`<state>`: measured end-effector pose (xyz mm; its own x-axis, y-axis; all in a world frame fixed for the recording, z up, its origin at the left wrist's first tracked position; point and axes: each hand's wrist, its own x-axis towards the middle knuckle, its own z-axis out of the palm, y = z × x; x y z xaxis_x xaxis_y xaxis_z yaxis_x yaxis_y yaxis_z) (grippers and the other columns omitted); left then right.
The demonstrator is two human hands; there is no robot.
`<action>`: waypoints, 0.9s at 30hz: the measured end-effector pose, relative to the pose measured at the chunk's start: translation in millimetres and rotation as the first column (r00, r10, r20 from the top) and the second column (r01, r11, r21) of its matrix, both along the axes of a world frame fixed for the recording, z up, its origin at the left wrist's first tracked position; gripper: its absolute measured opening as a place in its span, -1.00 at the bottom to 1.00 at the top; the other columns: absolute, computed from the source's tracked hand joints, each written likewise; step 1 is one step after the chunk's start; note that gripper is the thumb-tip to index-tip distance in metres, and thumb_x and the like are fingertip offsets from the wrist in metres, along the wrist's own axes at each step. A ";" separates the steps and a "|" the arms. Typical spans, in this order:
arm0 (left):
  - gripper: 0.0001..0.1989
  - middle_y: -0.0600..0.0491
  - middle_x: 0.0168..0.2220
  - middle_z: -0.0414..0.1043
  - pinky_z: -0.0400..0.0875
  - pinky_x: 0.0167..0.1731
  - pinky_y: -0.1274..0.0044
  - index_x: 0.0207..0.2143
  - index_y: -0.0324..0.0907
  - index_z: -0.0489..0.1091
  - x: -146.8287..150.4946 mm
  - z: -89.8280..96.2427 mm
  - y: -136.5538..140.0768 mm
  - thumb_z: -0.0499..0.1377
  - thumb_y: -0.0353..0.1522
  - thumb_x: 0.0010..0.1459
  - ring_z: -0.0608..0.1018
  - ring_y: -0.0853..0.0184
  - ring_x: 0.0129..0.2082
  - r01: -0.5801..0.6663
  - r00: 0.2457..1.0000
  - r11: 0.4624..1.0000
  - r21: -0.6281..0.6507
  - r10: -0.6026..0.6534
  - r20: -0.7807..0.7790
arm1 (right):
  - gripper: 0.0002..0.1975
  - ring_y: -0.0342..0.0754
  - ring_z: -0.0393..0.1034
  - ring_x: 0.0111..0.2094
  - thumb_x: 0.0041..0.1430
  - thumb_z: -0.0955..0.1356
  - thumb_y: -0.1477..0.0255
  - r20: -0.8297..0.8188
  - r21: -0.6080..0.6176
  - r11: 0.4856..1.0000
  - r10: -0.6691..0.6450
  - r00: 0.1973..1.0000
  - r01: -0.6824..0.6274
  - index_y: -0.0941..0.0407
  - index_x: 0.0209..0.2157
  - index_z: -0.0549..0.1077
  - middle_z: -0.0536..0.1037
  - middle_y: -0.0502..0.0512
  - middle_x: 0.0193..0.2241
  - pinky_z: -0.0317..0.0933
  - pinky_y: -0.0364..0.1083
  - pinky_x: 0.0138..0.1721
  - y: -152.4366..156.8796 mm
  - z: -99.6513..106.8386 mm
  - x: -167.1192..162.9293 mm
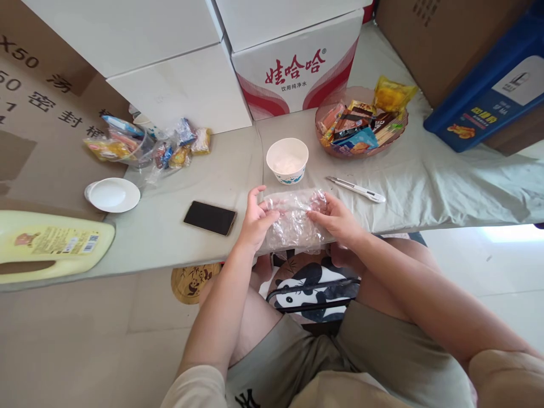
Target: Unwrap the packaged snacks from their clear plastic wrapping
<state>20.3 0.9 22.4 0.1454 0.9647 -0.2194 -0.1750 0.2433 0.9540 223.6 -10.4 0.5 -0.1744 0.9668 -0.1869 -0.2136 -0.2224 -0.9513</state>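
A crumpled clear plastic bag (293, 226) is stretched between my two hands at the table's front edge. My left hand (255, 218) pinches its left side with thumb and fingers, the index finger raised. At the right side, my right hand (338, 220) grips the bag between thumb and fingers, some of them seen through the film. Just behind the bag stands a white paper bowl (288, 158) with a blue-green pattern; something whitish is inside, too unclear to name. A white utility knife (356, 188) lies to the right, and a dark phone (210, 217) to the left.
A pink glass bowl (365, 148) of packaged snacks sits at the back right, near a blue jug (480, 90). Snack packets (181, 156), a white dish (114, 195) and a yellow jug (55, 243) are at the left. White cartons (297, 73) line the back.
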 end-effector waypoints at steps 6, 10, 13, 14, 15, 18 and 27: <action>-0.61 0.02 -0.30 0.56 0.44 -0.30 0.54 -0.21 -0.20 0.38 3.2 -1.6 1.4 0.35 -0.35 -0.15 0.61 0.33 -0.33 0.094 0.995 0.980 -0.173 -0.099 -0.020 | -0.64 -0.07 0.43 -0.34 0.02 0.47 0.13 -0.027 -0.026 0.999 -0.035 0.999 0.035 0.04 -0.22 0.43 0.55 0.01 -0.35 0.35 -0.06 -0.26 1.4 -4.7 2.3; -0.60 0.12 -0.34 0.54 0.47 -0.27 0.51 -0.22 -0.15 0.35 2.6 0.8 2.5 0.25 -0.48 -0.20 0.60 0.37 -0.38 0.015 0.999 0.986 -0.165 -0.006 0.052 | -0.67 -0.10 0.38 -0.45 0.06 0.43 0.09 0.127 -0.018 0.994 0.105 0.986 -0.104 0.08 -0.35 0.45 0.54 0.01 -0.48 0.29 -0.10 -0.40 0.3 -0.8 3.6; -0.58 0.13 -0.32 0.54 0.49 -0.29 0.51 -0.20 -0.13 0.34 3.0 3.8 1.7 0.27 -0.47 -0.21 0.62 0.36 -0.37 0.022 0.996 0.984 -0.179 -0.006 0.093 | -0.66 -0.15 0.28 -0.57 0.07 0.41 0.08 0.219 0.037 0.995 0.086 0.972 -0.097 0.08 -0.40 0.40 0.44 -0.05 -0.60 0.19 -0.13 -0.52 0.3 4.9 2.9; -0.59 0.12 -0.30 0.54 0.49 -0.30 0.52 -0.21 -0.13 0.34 3.7 4.2 1.2 0.31 -0.44 -0.19 0.62 0.35 -0.35 0.032 0.996 0.982 -0.185 -0.015 0.090 | -0.66 -0.16 0.26 -0.60 0.08 0.41 0.08 0.226 0.047 0.995 0.072 0.971 -0.085 0.08 -0.39 0.39 0.42 -0.07 -0.62 0.16 -0.13 -0.54 0.3 6.3 2.5; -0.61 0.11 -0.30 0.54 0.48 -0.31 0.52 -0.24 -0.14 0.34 4.5 4.3 0.7 0.34 -0.39 -0.17 0.62 0.34 -0.35 0.034 0.997 0.981 -0.189 -0.020 0.075 | -0.66 -0.17 0.24 -0.62 0.08 0.40 0.08 0.227 0.052 0.996 0.063 0.972 -0.077 0.07 -0.38 0.37 0.40 -0.09 -0.63 0.14 -0.13 -0.56 0.2 7.3 2.0; -0.63 0.11 -0.37 0.52 0.46 -0.33 0.54 -0.34 -0.18 0.35 6.8 2.6 0.5 0.41 -0.27 -0.17 0.60 0.37 -0.40 -0.023 1.000 0.987 -0.161 0.023 -0.003 | -0.67 -0.17 0.24 -0.62 0.09 0.40 0.10 0.202 0.070 0.995 0.056 0.978 -0.071 0.06 -0.32 0.34 0.37 -0.12 -0.63 0.14 -0.14 -0.55 -0.5 7.6 1.7; -0.69 0.08 -0.49 0.53 0.49 -0.30 0.51 -0.46 -0.22 0.47 2.6 1.8 3.3 0.44 -0.24 -0.22 0.57 0.39 -0.46 -0.063 0.998 0.995 -0.084 0.061 -0.024 | -0.67 -0.12 0.31 -0.51 0.07 0.42 0.14 0.151 0.062 0.994 0.076 0.986 -0.086 0.06 -0.28 0.35 0.40 -0.08 -0.53 0.22 -0.10 -0.45 0.2 3.3 3.2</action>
